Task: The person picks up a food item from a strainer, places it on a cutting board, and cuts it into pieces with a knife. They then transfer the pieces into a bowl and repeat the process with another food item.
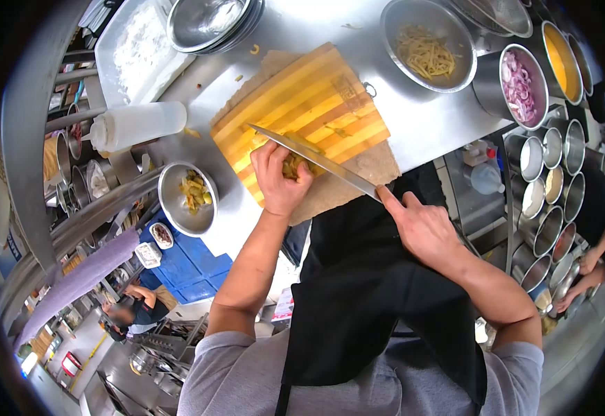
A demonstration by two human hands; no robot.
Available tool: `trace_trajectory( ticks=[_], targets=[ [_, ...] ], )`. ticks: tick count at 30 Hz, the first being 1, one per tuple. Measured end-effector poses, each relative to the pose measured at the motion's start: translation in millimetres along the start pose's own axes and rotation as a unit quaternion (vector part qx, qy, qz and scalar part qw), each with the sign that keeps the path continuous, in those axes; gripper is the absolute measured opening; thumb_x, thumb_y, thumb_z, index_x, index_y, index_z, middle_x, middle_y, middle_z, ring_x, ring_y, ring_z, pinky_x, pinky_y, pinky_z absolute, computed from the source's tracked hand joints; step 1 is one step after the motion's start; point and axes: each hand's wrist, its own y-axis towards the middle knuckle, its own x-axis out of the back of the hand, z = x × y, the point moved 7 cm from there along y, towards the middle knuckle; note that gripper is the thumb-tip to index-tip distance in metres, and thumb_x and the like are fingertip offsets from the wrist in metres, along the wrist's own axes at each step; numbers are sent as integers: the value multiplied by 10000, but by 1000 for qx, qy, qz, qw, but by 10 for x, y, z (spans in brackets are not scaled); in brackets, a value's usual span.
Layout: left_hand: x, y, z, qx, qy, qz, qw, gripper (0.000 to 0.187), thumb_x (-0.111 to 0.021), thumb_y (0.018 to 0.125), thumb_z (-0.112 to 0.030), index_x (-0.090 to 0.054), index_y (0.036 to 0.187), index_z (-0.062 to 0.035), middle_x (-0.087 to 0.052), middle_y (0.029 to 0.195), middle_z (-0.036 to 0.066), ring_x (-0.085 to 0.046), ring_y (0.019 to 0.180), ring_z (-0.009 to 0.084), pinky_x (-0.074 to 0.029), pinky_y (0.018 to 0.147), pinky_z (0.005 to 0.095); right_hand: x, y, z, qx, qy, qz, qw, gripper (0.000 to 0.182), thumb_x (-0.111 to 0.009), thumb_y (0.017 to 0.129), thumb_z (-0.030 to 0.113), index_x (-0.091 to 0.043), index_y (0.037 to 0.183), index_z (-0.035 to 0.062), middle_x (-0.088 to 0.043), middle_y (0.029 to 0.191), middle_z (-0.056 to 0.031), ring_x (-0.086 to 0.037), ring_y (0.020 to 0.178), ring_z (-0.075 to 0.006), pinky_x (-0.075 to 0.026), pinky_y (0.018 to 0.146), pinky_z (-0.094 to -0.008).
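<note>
**Two hands on a striped board, knife across the food**

Two hands work close to the body, over a black apron. Right hand (pixel 424 229) is wrapped shut around the handle of a long chef's knife (pixel 313 158), forefinger stretched along the spine, seemingly to steady the blade. The blade runs diagonally up and left across the board, its flat passing over the food.

Left hand (pixel 279 182) is curled into a claw on a small heap of yellowish cut vegetable (pixel 293 165), fingertips tucked back, pinning it against the blade's side. Exact vegetable cannot be told.

Both sit at the near edge of a striped wooden cutting board (pixel 302 104). A brown cloth (pixel 379 166) lies under the board, probably to stop it sliding on the steel table (pixel 420 121).

Just left of the board, within easy reach of the left hand: a small steel bowl (pixel 188 199) holding yellow-green pieces. Beyond it a white squeeze bottle (pixel 136 125) lies on its side.

Farther out, right of the board: a steel bowl of pale shredded strips (pixel 426 50), then a steel pot of sliced red onion (pixel 519 84), then a container of orange sauce (pixel 556 59). Far left: a white tray (pixel 139 48) and stacked steel bowls (pixel 209 21).

At the right edge, another person's hands hover by a row of steel canisters (pixel 548 187).
</note>
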Motion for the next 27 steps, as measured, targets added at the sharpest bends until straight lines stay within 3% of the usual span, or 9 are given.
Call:
trace_trajectory(
  ticks=[11,14,17,19,27],
  targets=[
    [-15,-20,34,12,-26,-10,1000,416,-748,648,-57,-666,1056,-48,-621,1148,156,-554,1041,369,-467,931,460,-13,37,-10,-23,30,37,999,506,-466,992,88,-437,1495,130,-649,958,-245,-702,782,-438,-558,688,-537],
    [-5,-5,29,17,-28,-9,999,416,-745,650,-51,-670,1060,-55,-628,1158,151,-558,1044,364,-468,935,457,-37,-71,-72,-25,12,32,999,612,-518,926,28,-422,1517,158,-631,927,-193,-664,704,-432,-539,636,-534],
    [-7,-2,15,10,-27,-5,1000,416,-742,649,-47,-671,1059,-60,-631,1157,148,-560,1048,362,-468,937,457,-35,-69,-75,-33,10,42,999,606,-507,929,26,-419,1515,148,-633,931,-198,-666,718,-440,-538,649,-535],
    [-9,4,21,11,-25,-3,1000,414,-740,648,-47,-670,1056,-61,-632,1150,145,-559,1045,361,-468,937,454,-32,52,-30,-35,31,62,997,509,-472,989,88,-435,1495,132,-656,974,-244,-697,807,-430,-551,730,-526],
    [-6,27,6,18,-34,0,999,406,-737,645,-42,-663,1043,-61,-631,1129,137,-557,1029,358,-469,926,449,16,-48,-33,-47,29,73,996,504,-469,991,92,-434,1494,116,-660,978,-240,-697,800,-429,-552,732,-528]
  ],
)
